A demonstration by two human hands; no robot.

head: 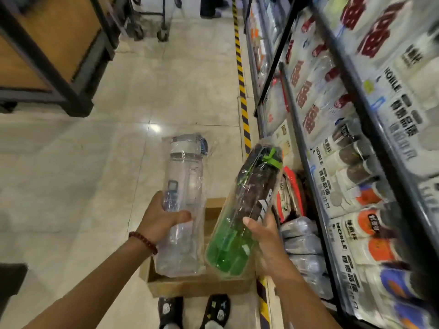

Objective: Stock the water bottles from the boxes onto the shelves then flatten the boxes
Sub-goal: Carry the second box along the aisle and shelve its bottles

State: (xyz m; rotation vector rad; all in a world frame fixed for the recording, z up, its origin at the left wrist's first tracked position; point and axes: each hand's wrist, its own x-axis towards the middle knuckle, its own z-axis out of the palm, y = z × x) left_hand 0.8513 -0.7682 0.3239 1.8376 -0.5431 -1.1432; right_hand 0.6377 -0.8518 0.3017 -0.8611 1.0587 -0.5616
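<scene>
two feet in dark patterned slippers (193, 312) stand on the tiled floor (95, 174), toes just short of an open cardboard box (190, 284) that lies between them and the yellow-black striped floor tape (242, 91). left hand (164, 217), with a bead bracelet (143, 242) at the wrist, has its fingers curled round a clear water bottle (183, 203) in plastic wrap, held upright above the box. right hand (263, 236) grips a green water bottle (242, 217) with a dark top, also wrapped, tilted toward the shelves (316, 148) on the right. those shelves are packed with boxed bottles and wrapped stock down to floor level. wide open floor runs left and ahead; a wooden stand with black frame (54, 55) sits well apart at upper left, a wheeled cart (152, 20) farther down the aisle.
</scene>
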